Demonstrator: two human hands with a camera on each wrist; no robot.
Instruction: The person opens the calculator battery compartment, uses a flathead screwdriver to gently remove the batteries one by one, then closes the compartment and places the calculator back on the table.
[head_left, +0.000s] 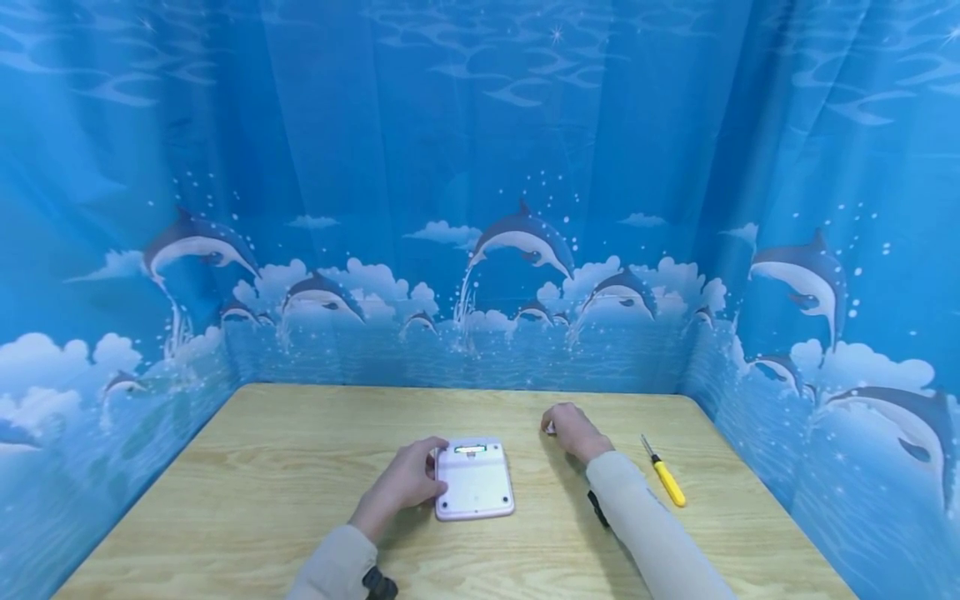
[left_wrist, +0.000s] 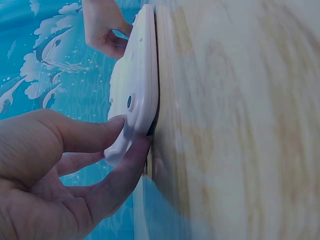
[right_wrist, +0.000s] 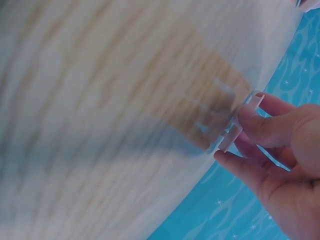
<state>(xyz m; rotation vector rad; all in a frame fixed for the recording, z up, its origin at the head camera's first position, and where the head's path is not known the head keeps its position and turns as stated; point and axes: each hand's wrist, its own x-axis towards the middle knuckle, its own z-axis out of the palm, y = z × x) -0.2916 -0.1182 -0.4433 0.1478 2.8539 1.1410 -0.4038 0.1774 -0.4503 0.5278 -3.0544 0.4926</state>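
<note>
Device [head_left: 476,487] in pale pinkish white lies flat-looking on the wood-grained desk [head_left: 300,433], near the middle of the head view, with dark round spots [head_left: 506,499] toward its corners and a narrow rectangular recess [head_left: 470,449] close to its far edge; what the recess holds is too small to tell. The person's left hand [head_left: 411,475] is partly curled and grips the device by its left side: the left wrist view shows the thumb on the face beside one dark spot and a fingertip at the lower edge, next to the desk. Whether that edge is raised a little cannot be told. Well apart, to the right of the device, the right hand [head_left: 575,432] pinches a small pale piece [right_wrist: 231,138] between thumb and fingers, close to the desk's surface, where a blurred reflection shows; contact between piece and desk cannot be judged. Right of the right forearm, a screwdriver [head_left: 667,481] with a yellow handle rests on the desk, its metal shaft pointing away from the person and slightly left. Both arms wear light sleeves [head_left: 652,525], with a dark band [head_left: 380,583] at each wrist. Behind the desk and along both sides hangs a blue curtain [head_left: 480,125] printed with dolphins, clouds and water.
</note>
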